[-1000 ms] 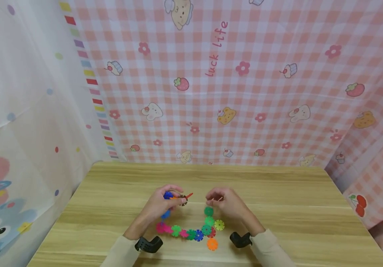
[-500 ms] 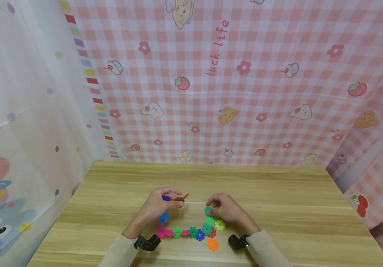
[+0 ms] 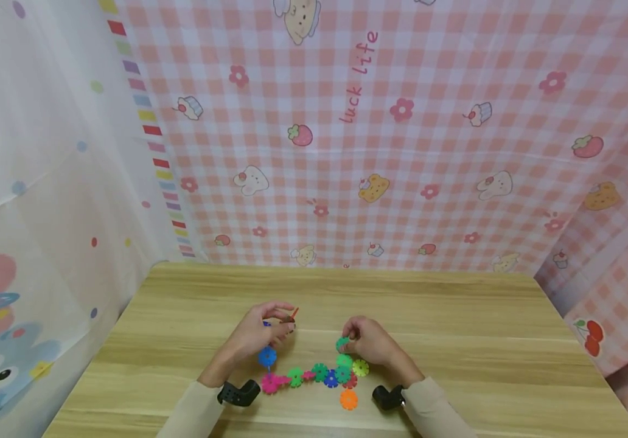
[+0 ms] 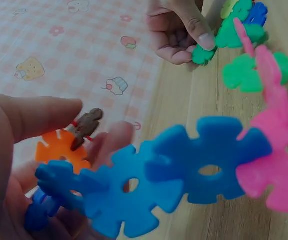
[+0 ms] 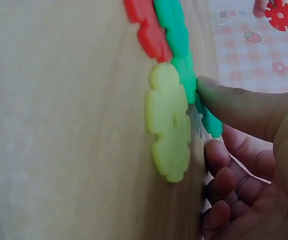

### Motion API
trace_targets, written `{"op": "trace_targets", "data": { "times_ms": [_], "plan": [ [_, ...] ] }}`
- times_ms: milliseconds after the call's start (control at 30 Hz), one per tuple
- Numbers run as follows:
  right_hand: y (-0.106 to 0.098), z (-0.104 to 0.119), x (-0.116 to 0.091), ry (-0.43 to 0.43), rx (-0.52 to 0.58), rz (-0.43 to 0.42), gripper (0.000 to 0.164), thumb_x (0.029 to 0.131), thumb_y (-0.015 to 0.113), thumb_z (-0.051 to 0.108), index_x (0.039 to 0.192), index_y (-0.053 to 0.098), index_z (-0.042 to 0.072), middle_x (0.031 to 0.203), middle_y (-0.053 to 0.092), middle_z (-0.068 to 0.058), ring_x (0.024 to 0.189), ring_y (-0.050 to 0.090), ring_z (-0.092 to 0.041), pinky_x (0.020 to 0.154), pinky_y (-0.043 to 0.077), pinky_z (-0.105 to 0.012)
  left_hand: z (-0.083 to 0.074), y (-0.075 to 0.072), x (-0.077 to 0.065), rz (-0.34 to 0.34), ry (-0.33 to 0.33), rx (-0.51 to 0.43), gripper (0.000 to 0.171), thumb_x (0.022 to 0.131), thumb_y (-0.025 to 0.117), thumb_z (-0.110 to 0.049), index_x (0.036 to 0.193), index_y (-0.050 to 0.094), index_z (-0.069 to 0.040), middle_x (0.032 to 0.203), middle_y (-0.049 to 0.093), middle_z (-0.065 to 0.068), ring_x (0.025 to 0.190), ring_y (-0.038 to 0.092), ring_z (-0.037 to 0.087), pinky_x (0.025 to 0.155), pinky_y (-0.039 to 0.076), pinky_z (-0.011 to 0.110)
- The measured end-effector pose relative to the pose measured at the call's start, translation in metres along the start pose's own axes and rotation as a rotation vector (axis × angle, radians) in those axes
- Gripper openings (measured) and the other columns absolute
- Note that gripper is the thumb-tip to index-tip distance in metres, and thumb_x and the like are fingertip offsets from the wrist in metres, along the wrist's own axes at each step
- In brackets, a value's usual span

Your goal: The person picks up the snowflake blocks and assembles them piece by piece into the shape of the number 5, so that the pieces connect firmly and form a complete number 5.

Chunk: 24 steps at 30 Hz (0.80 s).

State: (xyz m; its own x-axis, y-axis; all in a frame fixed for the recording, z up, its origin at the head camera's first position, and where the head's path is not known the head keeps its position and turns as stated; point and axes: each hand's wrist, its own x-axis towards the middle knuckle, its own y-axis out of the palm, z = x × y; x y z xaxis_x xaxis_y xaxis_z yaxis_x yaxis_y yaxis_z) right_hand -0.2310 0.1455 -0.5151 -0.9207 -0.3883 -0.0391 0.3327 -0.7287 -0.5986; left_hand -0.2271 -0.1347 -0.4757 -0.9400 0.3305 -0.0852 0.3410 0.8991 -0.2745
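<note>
A chain of notched plastic snowflake discs lies on the table between the hands. My left hand [image 3: 259, 331] holds its left end; the left wrist view shows a brown disc [image 4: 87, 127] by the thumb, an orange disc [image 4: 61, 150] behind it and several blue discs [image 4: 131, 185] running out to a pink disc [image 4: 284, 155]. A red disc [image 5: 280, 16] shows at those fingertips in the right wrist view. My right hand [image 3: 371, 344] pinches a green disc [image 3: 341, 345] at the chain's right end, between thumb and index finger, its other fingers curled beneath.
Near the right end lie a yellow disc [image 3: 360, 368] and a red disc [image 5: 151, 32], partly under the green ones. An orange disc [image 3: 349, 399] lies apart, closer to the person. Patterned cloth [image 3: 319, 152] hangs behind the wooden table [image 3: 456, 340].
My right hand has come down onto the end green disc and now pinches it. My left hand has shifted slightly left with its discs, and the chain's middle has shifted a little.
</note>
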Motion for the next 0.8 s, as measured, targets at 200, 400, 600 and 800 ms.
{"op": "trace_targets", "data": {
  "times_ms": [200,400,600,800],
  "plan": [
    [0.000,-0.001,0.000,-0.026,0.005,-0.009,0.017,0.086,0.072,0.000,0.094,0.059,0.007,0.082,0.053,-0.001,0.076,0.049,-0.016,0.066,0.042,-0.024,0.001,-0.002,0.001,-0.014,0.015,0.001,0.044,0.093,0.070,-0.027,0.132,0.059,-0.010,0.116,0.064,0.013,0.064,0.058,0.027,0.055,0.051,0.030],
    [0.000,0.002,0.000,-0.059,0.027,-0.092,0.014,0.090,0.063,-0.005,0.094,0.063,0.008,0.081,0.059,0.001,0.074,0.053,-0.013,0.066,0.046,-0.022,0.001,-0.001,0.002,0.004,0.024,0.031,0.046,0.089,0.074,-0.036,0.127,0.064,-0.011,0.113,0.068,0.007,0.056,0.048,0.022,0.047,0.041,0.022],
    [-0.003,0.021,0.001,-0.091,0.215,-0.139,0.011,0.095,0.063,0.001,0.103,0.065,0.008,0.088,0.067,-0.004,0.078,0.064,-0.026,0.070,0.056,-0.033,-0.004,0.001,0.001,0.031,0.030,0.066,0.036,0.087,0.076,-0.037,0.116,0.070,-0.015,0.109,0.070,0.005,0.056,0.048,0.018,0.048,0.041,0.022],
    [-0.005,0.045,0.000,-0.162,0.379,-0.130,0.016,0.096,0.061,-0.001,0.112,0.064,0.002,0.092,0.071,-0.013,0.081,0.068,-0.039,0.076,0.057,-0.049,-0.006,0.003,0.001,0.055,0.041,0.075,0.033,0.089,0.075,-0.035,0.114,0.072,-0.014,0.106,0.072,0.006,0.058,0.050,0.017,0.049,0.042,0.022]
  ]
}}
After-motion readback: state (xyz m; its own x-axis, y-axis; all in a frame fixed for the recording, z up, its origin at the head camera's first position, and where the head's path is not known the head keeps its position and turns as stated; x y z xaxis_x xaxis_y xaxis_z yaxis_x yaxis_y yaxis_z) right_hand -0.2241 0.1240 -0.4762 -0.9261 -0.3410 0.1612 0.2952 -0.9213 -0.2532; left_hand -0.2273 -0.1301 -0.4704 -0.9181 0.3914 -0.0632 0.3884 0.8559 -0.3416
